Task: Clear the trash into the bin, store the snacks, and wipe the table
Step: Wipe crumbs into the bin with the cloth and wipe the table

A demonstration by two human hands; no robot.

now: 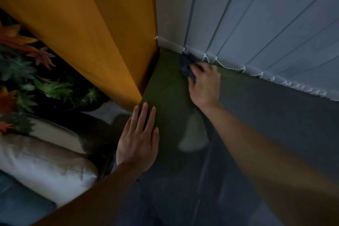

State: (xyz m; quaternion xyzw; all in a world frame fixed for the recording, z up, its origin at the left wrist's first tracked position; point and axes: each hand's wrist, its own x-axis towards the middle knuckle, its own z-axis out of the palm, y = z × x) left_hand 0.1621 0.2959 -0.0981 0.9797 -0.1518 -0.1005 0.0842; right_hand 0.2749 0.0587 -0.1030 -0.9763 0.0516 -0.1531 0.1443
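Note:
A dark green table top (165, 82) runs into the corner between an orange wall and the window blinds. My right hand (204, 84) reaches to the far edge and grips a dark blue cloth (188, 69), pressed onto the table beside the blinds. My left hand (139, 139) lies flat with straight fingers on the table's left edge. A pale blurred shape (192, 134) lies on the surface under my right forearm; what it is cannot be told.
Grey vertical blinds (256, 24) with a white bead chain hang along the table's far side. An orange panel (82, 24) stands at the left. Left of the table are artificial leaves (36, 82) and white cushions (42, 161).

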